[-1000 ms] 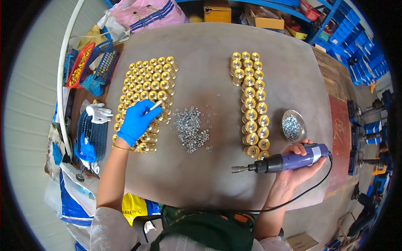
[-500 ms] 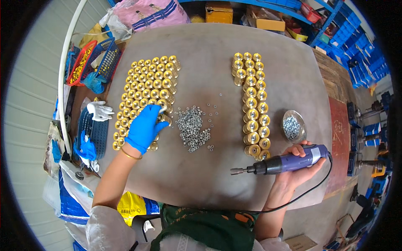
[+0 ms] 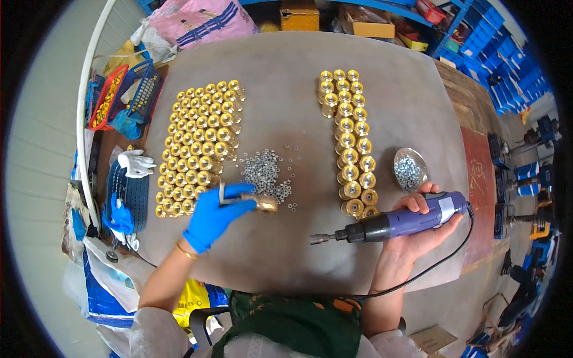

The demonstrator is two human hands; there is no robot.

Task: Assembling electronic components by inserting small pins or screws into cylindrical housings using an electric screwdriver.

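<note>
My left hand (image 3: 215, 219), in a blue glove, is closed on a brass fitting (image 3: 264, 203), a short round piece tipped on its side above the table. My bare right hand (image 3: 412, 249) grips a purple electric screwdriver (image 3: 388, 227), its socket bit (image 3: 320, 238) pointing left, clear of the fittings. Beyond the left hand stand close rows of upright brass fittings (image 3: 197, 136). A loose heap of small metal nuts (image 3: 262, 170) lies mid-table. A narrower block of brass fittings (image 3: 346, 143) stands to the right, some with something grey in their centres.
A metal bowl (image 3: 421, 160) holding small nuts sits by the screwdriver. The screwdriver's black cord (image 3: 439, 267) loops toward me. Red and blue baskets (image 3: 143, 89) and a white glove (image 3: 136, 163) lie along the left edge of the grey table (image 3: 280, 77). Shelves with blue bins (image 3: 477, 53) stand beyond.
My left hand has moved from the left rows toward me and right, bringing a brass fitting away from them. The screwdriver has shifted slightly left and up in the picture.
</note>
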